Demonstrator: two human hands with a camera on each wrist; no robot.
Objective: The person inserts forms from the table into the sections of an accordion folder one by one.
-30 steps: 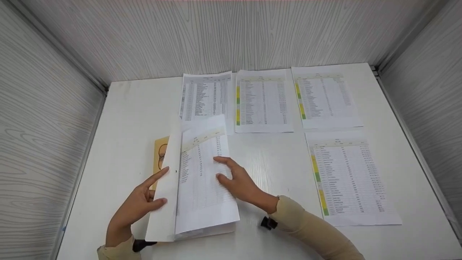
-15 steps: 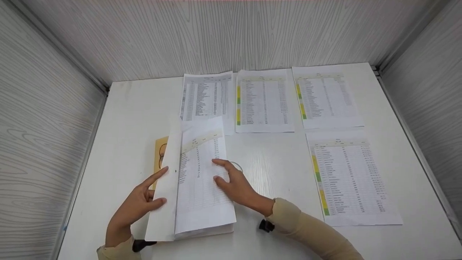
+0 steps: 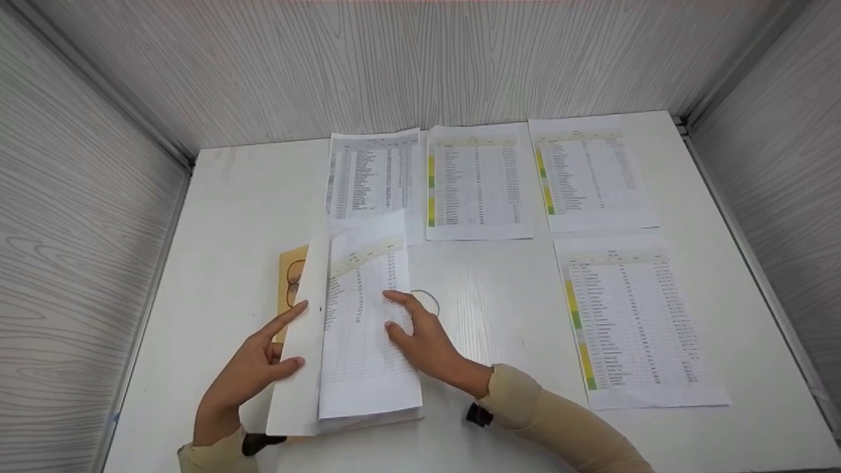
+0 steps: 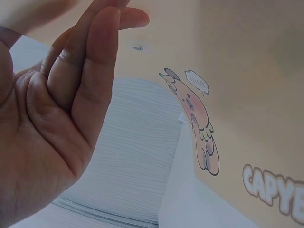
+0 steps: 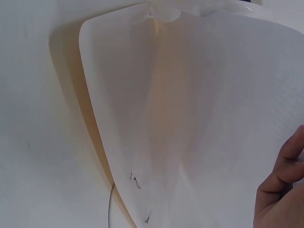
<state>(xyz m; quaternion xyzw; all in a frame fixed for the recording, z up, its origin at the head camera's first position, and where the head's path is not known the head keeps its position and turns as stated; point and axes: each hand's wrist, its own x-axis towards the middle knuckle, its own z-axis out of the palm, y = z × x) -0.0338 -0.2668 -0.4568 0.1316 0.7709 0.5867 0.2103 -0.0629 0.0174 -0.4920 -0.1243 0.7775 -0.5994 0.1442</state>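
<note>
A folder with a white inside and yellow outside stands partly open at the table's front left. Its raised cover (image 3: 299, 387) is held at the left edge by my left hand (image 3: 250, 364), index finger and thumb on the white side. In the left wrist view, the yellow outside (image 4: 256, 109) carries a cartoon animal and lettering. A printed table sheet (image 3: 368, 368) lies bowed inside the folder. My right hand (image 3: 430, 341) grips its right side, with index finger and thumb on the front. The right wrist view shows the sheet's pale underside (image 5: 213, 95) and curled fingers (image 5: 280, 185).
A grey printed sheet (image 3: 374, 177) and two colour-edged sheets (image 3: 479, 184) (image 3: 594, 177) line the table's back. Another sheet (image 3: 650, 328) lies at the right. A thin cord loop (image 3: 436, 302) sticks out beside the folder. Wood-patterned panels (image 3: 420, 66) enclose the table.
My right hand has shifted slightly left, and the printed sheet's right edge has moved left with it. The cord loop has come into view. My left hand stays nearly still.
</note>
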